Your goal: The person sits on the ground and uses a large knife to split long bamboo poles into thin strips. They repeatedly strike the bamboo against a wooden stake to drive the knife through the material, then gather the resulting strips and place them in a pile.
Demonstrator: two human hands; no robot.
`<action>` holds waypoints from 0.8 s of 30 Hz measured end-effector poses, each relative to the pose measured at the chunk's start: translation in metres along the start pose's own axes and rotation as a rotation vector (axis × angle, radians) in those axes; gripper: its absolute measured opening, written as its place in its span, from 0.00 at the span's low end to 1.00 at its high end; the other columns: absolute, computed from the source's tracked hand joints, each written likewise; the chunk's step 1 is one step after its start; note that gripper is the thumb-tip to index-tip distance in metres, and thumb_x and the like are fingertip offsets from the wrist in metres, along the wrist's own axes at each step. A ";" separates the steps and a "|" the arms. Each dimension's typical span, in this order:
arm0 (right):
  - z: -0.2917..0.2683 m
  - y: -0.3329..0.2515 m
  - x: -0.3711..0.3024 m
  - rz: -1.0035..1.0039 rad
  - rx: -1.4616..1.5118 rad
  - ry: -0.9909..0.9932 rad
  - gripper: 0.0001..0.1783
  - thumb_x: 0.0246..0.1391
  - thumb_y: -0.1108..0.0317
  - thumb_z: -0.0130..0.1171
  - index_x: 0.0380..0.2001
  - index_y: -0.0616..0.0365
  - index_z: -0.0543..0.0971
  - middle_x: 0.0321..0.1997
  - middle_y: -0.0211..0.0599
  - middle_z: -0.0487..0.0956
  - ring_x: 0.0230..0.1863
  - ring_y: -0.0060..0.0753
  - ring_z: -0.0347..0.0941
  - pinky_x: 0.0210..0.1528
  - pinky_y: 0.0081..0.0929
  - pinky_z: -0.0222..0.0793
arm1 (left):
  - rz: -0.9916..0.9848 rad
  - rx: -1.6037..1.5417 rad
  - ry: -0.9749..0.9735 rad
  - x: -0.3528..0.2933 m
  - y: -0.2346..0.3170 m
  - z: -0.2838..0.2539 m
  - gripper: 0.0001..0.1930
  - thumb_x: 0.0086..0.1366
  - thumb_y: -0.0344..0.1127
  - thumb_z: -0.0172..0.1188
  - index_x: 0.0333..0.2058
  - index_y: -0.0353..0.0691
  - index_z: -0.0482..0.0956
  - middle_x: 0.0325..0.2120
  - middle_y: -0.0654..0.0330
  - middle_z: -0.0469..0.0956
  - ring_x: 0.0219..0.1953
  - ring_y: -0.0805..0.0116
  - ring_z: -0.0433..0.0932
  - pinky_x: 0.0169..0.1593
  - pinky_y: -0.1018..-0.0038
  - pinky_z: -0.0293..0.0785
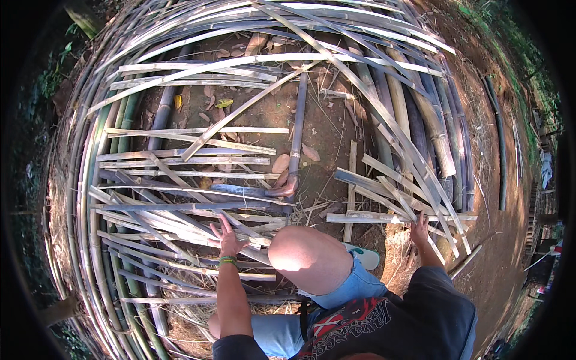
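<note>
Over a heap of split bamboo strips (162, 223) on the left, my left hand (228, 240) is open with its fingers spread. It hovers over or lightly touches the strips; which one I cannot tell. My right hand (419, 230) is closed at the near end of a bamboo strip (398, 197) in a smaller pile on the right. More strips cross under and beside that hand, and a flat crosswise strip (366, 218) lies just left of it. The fingertips of the right hand are partly hidden.
Long bamboo poles (84, 198) run along the left side, with further strips (270, 9) arching across the far side. Thick bamboo poles (432, 120) lie at the far right. A dark pole (298, 114) stretches over leaf-strewn soil in the middle. My bent knee (303, 255) rises between my hands.
</note>
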State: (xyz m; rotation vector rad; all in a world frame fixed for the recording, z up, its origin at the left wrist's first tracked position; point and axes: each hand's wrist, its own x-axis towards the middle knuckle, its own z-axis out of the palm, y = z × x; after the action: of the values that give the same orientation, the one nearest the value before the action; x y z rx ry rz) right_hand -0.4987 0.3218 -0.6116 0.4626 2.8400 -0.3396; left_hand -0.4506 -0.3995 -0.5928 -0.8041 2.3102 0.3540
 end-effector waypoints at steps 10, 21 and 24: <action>-0.017 -0.130 -0.013 -0.176 -0.211 0.132 0.62 0.38 0.63 0.71 0.72 0.59 0.43 0.72 0.67 0.45 0.71 0.69 0.46 0.72 0.53 0.45 | 0.025 0.003 0.028 0.004 -0.017 0.008 0.83 0.34 0.56 0.81 0.68 0.47 0.14 0.74 0.60 0.38 0.73 0.39 0.23 0.62 0.21 0.31; -0.034 -0.252 -0.014 -0.682 -0.281 0.064 0.55 0.43 0.56 0.72 0.70 0.53 0.53 0.71 0.57 0.51 0.72 0.60 0.47 0.71 0.61 0.42 | 0.038 0.021 0.022 0.004 -0.015 0.011 0.82 0.36 0.58 0.80 0.68 0.48 0.13 0.72 0.54 0.46 0.73 0.38 0.27 0.62 0.22 0.32; -0.020 -0.243 0.009 -0.712 -0.265 0.193 0.50 0.44 0.64 0.68 0.69 0.52 0.55 0.70 0.57 0.54 0.71 0.60 0.49 0.70 0.62 0.44 | 0.033 0.023 0.026 0.004 -0.016 0.010 0.82 0.36 0.58 0.80 0.68 0.47 0.13 0.72 0.55 0.47 0.73 0.38 0.26 0.62 0.21 0.32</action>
State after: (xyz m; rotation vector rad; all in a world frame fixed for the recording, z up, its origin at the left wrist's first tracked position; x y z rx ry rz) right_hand -0.5929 0.1050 -0.5493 -0.6153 3.0782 -0.0292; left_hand -0.4375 -0.4088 -0.6034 -0.7644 2.3497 0.3326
